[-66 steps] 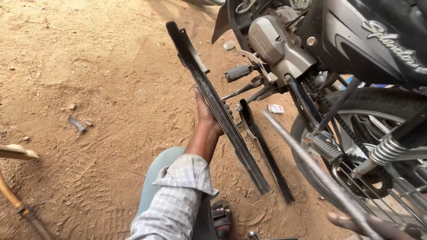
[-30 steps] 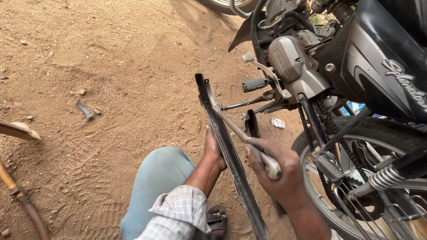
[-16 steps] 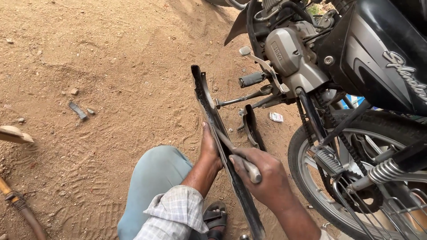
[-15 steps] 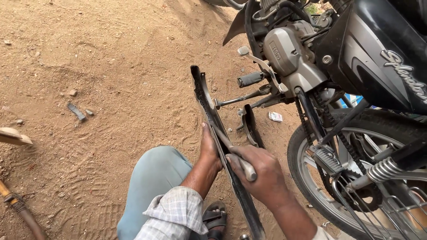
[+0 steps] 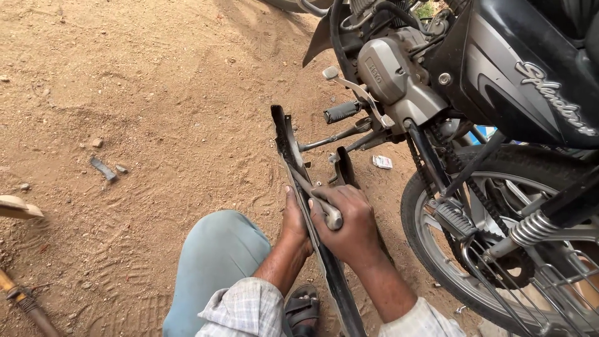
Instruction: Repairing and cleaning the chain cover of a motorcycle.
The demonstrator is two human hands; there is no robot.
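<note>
Hands close together on a long black chain cover [image 5: 312,249] stood on edge in the dirt: our left hand [image 5: 294,215] lies flat against its outer face, fingers spread and loosely curled to steady it, while our right hand [image 5: 349,228] is wrapped tight around the butt of a slim metal rod [image 5: 312,193], whose tip we press into the cover's channel near its upper half. A couple of seconds ago the right hand was low at the edge of view with the rod held out well clear of the cover; a second ago it came in above it, and now rod and cover are touching, the fist drawn down close to the left hand. We judge that the work has passed from fetching the tool to using it, prying or scraping along the channel. The cover runs from beside our sandal [image 5: 302,309] up toward the motorcycle [image 5: 499,81], its far end near the footpeg [image 5: 342,112] and stand. A second, shorter black cover piece [image 5: 344,171] lies just beyond it on the ground. To the right stands the rear wheel [image 5: 474,249] with its chain and spring shock. A small dark scrap [image 5: 103,168] lies well apart on the sandy ground [image 5: 156,81].
</note>
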